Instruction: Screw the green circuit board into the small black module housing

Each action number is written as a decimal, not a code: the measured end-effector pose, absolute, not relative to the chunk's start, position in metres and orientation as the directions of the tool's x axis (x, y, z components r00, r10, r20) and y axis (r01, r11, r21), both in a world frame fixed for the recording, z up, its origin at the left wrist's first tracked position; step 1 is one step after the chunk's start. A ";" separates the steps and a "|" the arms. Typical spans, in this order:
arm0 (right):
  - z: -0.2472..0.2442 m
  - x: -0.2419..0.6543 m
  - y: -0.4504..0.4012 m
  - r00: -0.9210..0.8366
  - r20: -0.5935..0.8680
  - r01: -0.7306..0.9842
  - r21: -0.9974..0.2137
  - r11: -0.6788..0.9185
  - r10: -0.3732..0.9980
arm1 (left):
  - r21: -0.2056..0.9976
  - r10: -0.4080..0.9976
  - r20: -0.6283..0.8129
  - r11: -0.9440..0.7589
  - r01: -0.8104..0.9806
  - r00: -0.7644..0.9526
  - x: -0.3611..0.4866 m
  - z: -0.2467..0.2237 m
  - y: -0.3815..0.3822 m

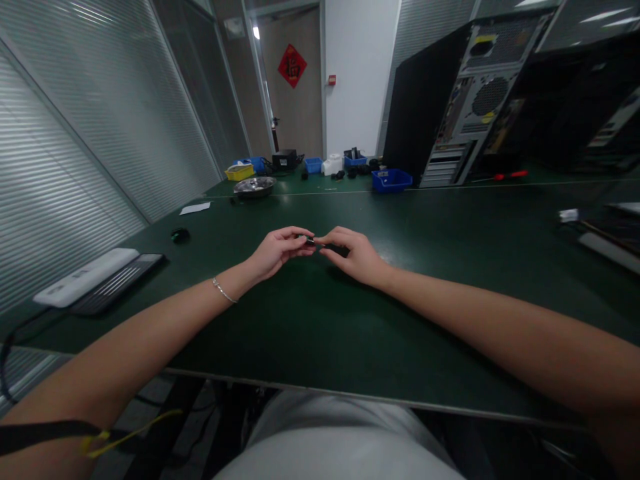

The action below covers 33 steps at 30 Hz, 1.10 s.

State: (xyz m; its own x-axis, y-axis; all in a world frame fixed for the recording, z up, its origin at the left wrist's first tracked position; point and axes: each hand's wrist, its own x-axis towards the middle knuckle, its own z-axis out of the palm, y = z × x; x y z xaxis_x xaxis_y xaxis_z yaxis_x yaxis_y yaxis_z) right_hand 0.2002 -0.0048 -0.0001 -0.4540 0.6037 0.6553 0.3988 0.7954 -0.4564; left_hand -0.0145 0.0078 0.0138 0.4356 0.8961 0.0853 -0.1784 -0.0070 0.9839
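Observation:
Over the middle of the green tabletop (320,333), my left hand (280,250) pinches a small dark object (311,241), too small to name, between thumb and fingers. My right hand (355,253) meets it from the other side, thumb and index finger brought close together at the object's right end. Whether the right fingertips grip a part of it or only touch it cannot be made out. A thin bracelet (223,291) circles my left wrist.
At left lie a white-and-dark slotted device (107,280) with a cable and a black mouse (180,235). Along the back stand a metal bowl (255,187), a yellow bin (240,173), a blue bin (391,181) and a computer tower (450,100). A red-handled screwdriver (510,175) lies at right.

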 end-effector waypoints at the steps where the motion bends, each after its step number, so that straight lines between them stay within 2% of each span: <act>1: 0.000 0.200 -0.005 -0.451 0.652 0.406 -0.458 0.791 0.609 | 0.981 0.892 0.107 -0.022 -0.195 0.439 -0.014 0.014 0.008; 5: 0.001 0.201 -0.006 -0.441 0.640 0.429 -0.465 0.775 0.629 | 0.963 0.896 0.162 -0.053 -0.264 0.413 -0.015 0.014 0.010; 11: 0.004 0.201 -0.008 -0.442 0.651 0.417 -0.460 0.784 0.617 | 0.975 0.908 0.133 -0.047 -0.219 0.397 -0.018 0.010 0.015; 23: 0.001 0.201 -0.006 -0.425 0.632 0.479 -0.450 0.754 0.648 | 0.958 0.849 0.184 -0.268 0.103 0.495 -0.015 0.013 0.006; 33: 0.001 0.201 -0.005 -0.436 0.611 0.488 -0.458 0.744 0.661 | 0.968 0.864 0.194 -0.245 0.051 0.465 -0.016 0.011 0.011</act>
State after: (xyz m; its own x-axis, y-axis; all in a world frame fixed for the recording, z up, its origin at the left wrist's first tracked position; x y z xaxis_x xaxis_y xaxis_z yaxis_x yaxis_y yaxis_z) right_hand 0.2011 -0.0053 0.0010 -0.4356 0.6613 0.6107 0.4875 0.7436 -0.4575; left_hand -0.0159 0.0106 0.0108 0.4653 0.8637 0.1938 0.0510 -0.2448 0.9682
